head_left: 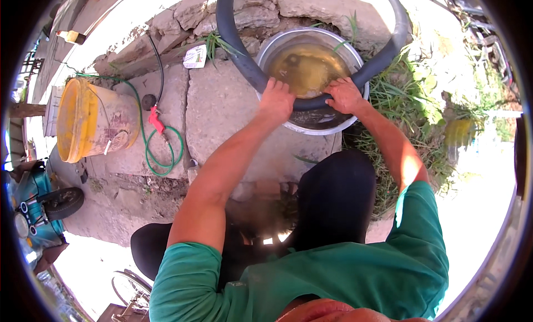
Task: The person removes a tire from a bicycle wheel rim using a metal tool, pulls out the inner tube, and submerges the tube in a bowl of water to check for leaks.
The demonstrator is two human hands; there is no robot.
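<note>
My left hand (276,98) and my right hand (344,94) are both closed over a black inflated inner tube (311,104). They grip its near side, a short way apart. Between them, that part of the tube dips into a round metal basin (327,130) of murky brownish water (311,67). The rest of the ring rises past the basin's left and right rims and runs out of the top of the picture. My fingertips curl around the tube and are partly hidden.
Left on the concrete slab stand a dirty yellow bucket (123,119) and a coiled green hose (179,150) beside a red trigger-handled nozzle (155,119). A small printed card (194,57) leans by broken stone blocks (333,11). Grass (400,94) grows right of the basin.
</note>
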